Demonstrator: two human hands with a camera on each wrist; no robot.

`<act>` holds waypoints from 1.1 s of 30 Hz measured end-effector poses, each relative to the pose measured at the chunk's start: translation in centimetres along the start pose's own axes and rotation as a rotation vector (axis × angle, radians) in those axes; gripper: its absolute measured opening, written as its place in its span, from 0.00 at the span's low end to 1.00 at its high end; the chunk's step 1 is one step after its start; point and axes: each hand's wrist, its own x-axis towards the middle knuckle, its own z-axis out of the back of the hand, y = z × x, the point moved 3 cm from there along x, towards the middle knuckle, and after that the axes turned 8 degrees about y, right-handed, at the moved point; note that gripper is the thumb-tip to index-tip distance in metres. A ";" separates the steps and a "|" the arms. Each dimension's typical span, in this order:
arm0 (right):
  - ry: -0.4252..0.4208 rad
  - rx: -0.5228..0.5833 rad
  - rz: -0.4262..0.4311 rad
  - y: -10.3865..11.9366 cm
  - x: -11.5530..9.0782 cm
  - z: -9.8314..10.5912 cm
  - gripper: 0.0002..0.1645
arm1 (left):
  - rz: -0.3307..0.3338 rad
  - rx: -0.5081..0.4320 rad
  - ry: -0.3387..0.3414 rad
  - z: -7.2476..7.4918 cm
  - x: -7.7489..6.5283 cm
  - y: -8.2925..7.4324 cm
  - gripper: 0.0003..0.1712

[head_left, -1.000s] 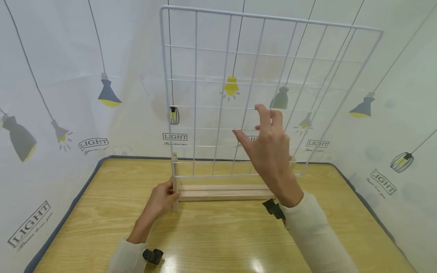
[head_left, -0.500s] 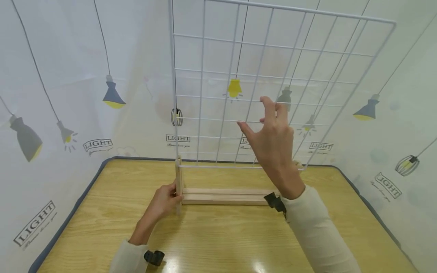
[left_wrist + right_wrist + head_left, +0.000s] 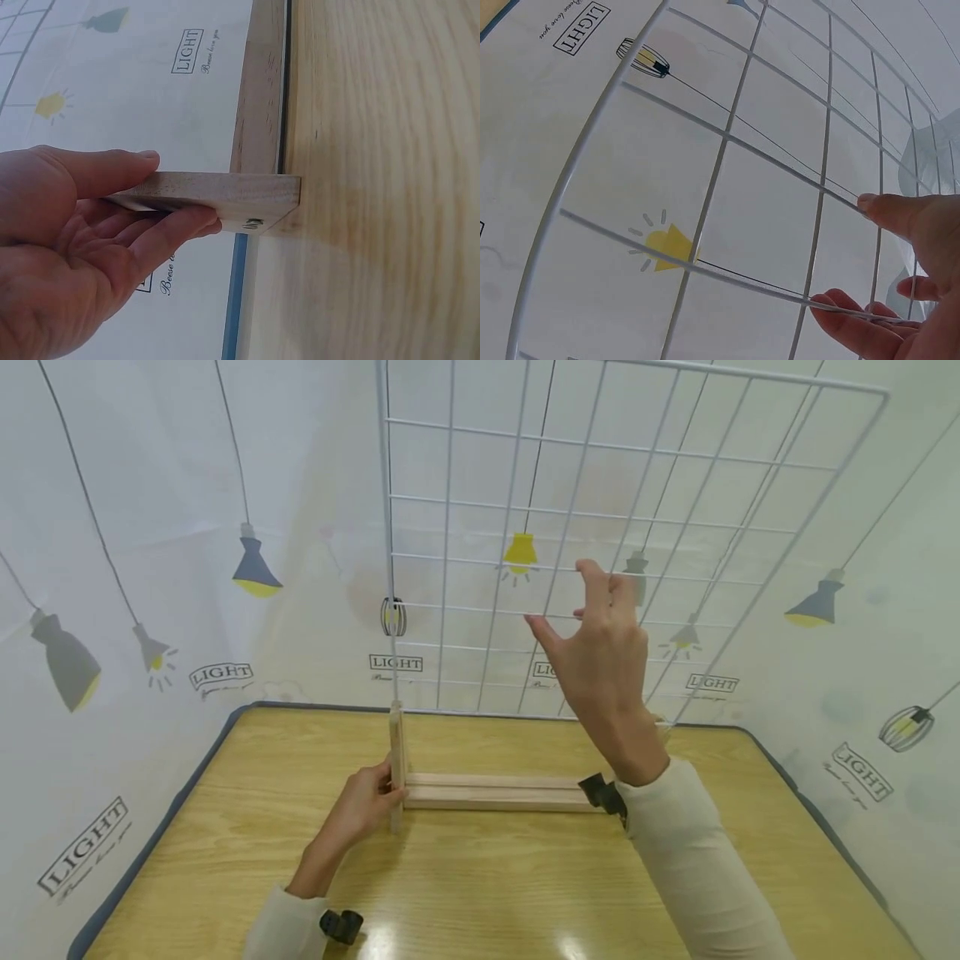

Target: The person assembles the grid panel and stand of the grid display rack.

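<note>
Right hand (image 3: 607, 668), above the yellow wood-grain table (image 3: 487, 868), grips a big white rectangular wire grid (image 3: 568, 512), held up. Long pale wooden base (image 3: 495, 799) sits on the table; left hand (image 3: 360, 803) pinches its flat upright wooden end piece (image 3: 397, 739). Grid-to-wood contact unclear. Likely aligning step; next move calls for lowering the grid, base steady.

Two glare patches (image 3: 381, 941) are reflected from the tabletop (image 3: 480, 877) in front of the wooden stand (image 3: 502, 804); near its left end, soft shadow (image 3: 378, 860) is cast.
</note>
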 end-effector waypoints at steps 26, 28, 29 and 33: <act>0.049 -0.008 -0.041 -0.3 0.5 -1.5 0.43 | -0.020 0.030 0.009 0.0 0.2 0.2 0.32; 0.051 -0.009 -0.043 -0.4 0.5 -1.6 0.43 | -0.017 0.028 0.013 0.0 0.2 0.2 0.31; 0.051 -0.008 -0.042 -0.5 0.5 -1.6 0.43 | -0.015 0.029 0.013 0.0 0.2 0.2 0.30; 0.055 -0.003 -0.045 -0.6 0.4 -1.8 0.43 | -0.006 0.034 0.017 0.1 0.2 0.1 0.30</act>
